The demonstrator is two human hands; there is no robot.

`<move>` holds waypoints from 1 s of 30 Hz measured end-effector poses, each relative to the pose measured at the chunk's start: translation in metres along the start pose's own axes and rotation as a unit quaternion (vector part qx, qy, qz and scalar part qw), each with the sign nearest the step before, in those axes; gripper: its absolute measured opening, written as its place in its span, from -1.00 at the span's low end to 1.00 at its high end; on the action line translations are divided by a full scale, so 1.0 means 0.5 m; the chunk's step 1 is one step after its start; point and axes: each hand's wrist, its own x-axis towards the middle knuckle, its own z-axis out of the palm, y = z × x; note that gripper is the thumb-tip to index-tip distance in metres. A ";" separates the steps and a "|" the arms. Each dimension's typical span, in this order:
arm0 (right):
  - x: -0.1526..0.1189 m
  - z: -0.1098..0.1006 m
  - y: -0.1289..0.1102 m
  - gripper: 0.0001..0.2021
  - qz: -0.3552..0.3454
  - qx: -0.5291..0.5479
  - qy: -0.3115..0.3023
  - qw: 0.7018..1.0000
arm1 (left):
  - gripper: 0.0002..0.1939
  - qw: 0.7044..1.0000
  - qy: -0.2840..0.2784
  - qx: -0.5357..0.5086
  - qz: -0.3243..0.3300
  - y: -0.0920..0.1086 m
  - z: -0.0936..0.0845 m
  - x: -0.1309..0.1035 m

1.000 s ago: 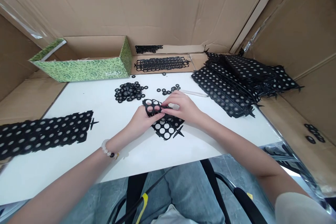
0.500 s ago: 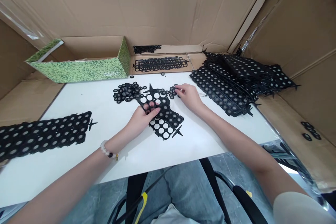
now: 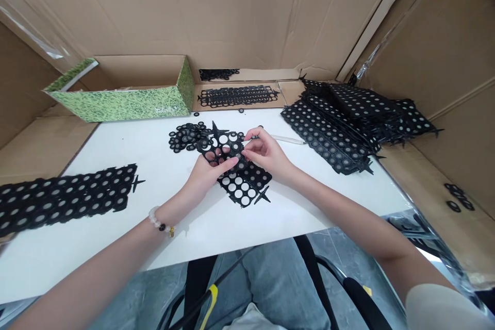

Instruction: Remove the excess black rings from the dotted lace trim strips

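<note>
Right hand (image 3: 267, 155) back, left hand (image 3: 204, 174) gripping lattice (image 3: 253, 172) with two stars (image 3: 263, 195)

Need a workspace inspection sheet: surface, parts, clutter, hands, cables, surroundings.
Surface: white tabletop, carrying sheets and loose rings.
Job's things: perforated black sheet, some holes open, some filled; loose ring pile.
Clutter: white pen-like tool; stacked black sheets at right.
Hands: left hand holds the perforated black sheet; right hand is at it, grip unclear.
Cables: thin dark cord or strap by the lap; which, unclear.
Surroundings: cardboard walls; green-patterned box, back left.
</note>
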 end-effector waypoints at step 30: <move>0.039 -0.101 0.072 -0.72 0.021 -0.481 0.116 0.869 | -0.48 0.999 -0.008 0.009 -0.032 -0.010 -0.018 0.019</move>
